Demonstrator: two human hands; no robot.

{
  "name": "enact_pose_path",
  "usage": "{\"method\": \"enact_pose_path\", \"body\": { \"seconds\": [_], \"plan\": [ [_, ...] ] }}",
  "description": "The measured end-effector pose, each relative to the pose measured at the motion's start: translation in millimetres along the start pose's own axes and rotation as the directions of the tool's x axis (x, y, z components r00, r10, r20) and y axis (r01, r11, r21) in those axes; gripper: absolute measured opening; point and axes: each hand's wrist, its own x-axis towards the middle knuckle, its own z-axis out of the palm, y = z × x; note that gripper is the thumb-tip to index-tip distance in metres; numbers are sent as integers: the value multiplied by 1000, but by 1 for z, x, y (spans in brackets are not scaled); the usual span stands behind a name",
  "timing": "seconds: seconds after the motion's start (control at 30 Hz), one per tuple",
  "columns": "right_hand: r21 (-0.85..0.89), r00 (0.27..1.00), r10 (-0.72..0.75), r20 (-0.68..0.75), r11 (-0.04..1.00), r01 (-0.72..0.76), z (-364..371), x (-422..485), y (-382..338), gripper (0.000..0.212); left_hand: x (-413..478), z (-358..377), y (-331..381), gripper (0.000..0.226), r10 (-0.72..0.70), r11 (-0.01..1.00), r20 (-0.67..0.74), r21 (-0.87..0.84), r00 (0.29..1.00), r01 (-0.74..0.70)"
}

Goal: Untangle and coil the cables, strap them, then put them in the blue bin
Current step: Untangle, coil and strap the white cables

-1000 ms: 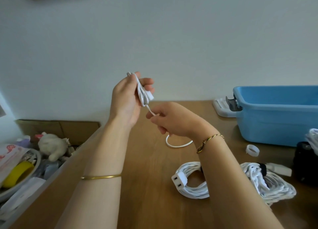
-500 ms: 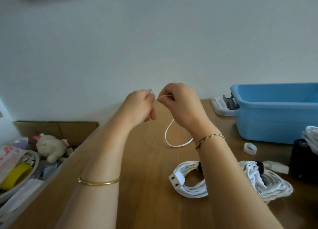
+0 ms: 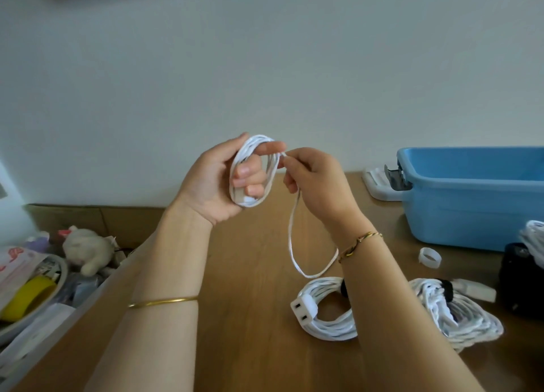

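Head view: a thin white cable point(image 3: 272, 167) is being wound into a small coil, held up in front of the wall above the table point(image 3: 244, 318). The left hand point(image 3: 212, 185) is serving as the spool, its fingers point(image 3: 248, 169) curling through the loops so the turns cannot slide off, the forefinger lying along the top. The right hand point(image 3: 316, 179) is pinching the free run between thumb and forefinger just beside the coil, seemingly to feed the next turn under light tension. One slack tail point(image 3: 294, 244) is hanging toward the table and passing behind the right wrist; so little is left that the winding looks nearly done, with strapping to follow.

Two finished bundles are lying near the person, each cinched by a black band: one point(image 3: 326, 324) showing a socket end, the other point(image 3: 462, 318) to its right. Part of a third white bundle point(image 3: 534, 235) is showing at the right edge. One loose white strap point(image 3: 429, 257) is waiting between the bundles and the single blue bin point(image 3: 471, 215), which is sitting open at the table's far right, within reach for the drop. No cable is visible inside it from this angle. Each wrist is wearing one gold bangle.
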Motion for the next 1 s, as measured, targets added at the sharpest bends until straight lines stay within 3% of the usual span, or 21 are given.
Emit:
{"method": "enact_pose_path", "body": {
  "seconds": [0.1, 0.17, 0.3, 0.37, 0.43, 0.5, 0.6, 0.67, 0.77, 0.87, 1.0],
  "plan": [
    [23, 990, 87, 108, 996, -90, 11, -2, -2, 22, 3, -3, 1, 44, 121, 976, -55, -173, 991, -129],
    [35, 963, 147, 228, 987, -159, 16, -6, -6, 22, 6, -5, 2, 39, 204, 954, -141, -193, 969, -229],
    [-180, 889, 190, 417, 976, -124, 20, -13, -15, 24, 12, -12, 0, 26, 387, 894, -339, -91, 858, -439],
    [-288, 847, 201, 491, 956, -60, 17, -13, -19, 27, 13, -20, -2, 22, 461, 870, -432, 48, 775, -490],
    [-314, 832, 187, 522, 949, -17, 14, -14, -24, 25, 13, -28, -6, 19, 540, 841, -473, 321, 696, -435],
    [-310, 864, 117, 489, 950, 47, 12, -12, -28, 23, 11, -32, -11, 22, 638, 696, -395, 663, 662, -275],
    [-313, 928, -35, 371, 936, 160, 7, -8, -30, 19, 10, -35, -18, 26, 623, 430, -262, 902, 737, -43],
    [-285, 959, -82, 273, 945, 162, 0, -5, -30, 14, 9, -33, -19, 27, 525, 373, -245, 927, 815, 38],
    [-263, 983, -142, 115, 950, 168, -5, -2, -25, 12, 7, -26, -22, 33, 283, 485, -257, 869, 924, 93],
    [-153, 987, -158, -6, 976, 155, -3, -4, -21, 9, 4, -15, -20, 49, 51, 659, -173, 746, 984, 97],
    [23, 993, -107, -58, 994, 109, -2, -7, -18, 8, -1, -5, -14, 53, 13, 806, -72, 591, 997, 32]
  ]
}}
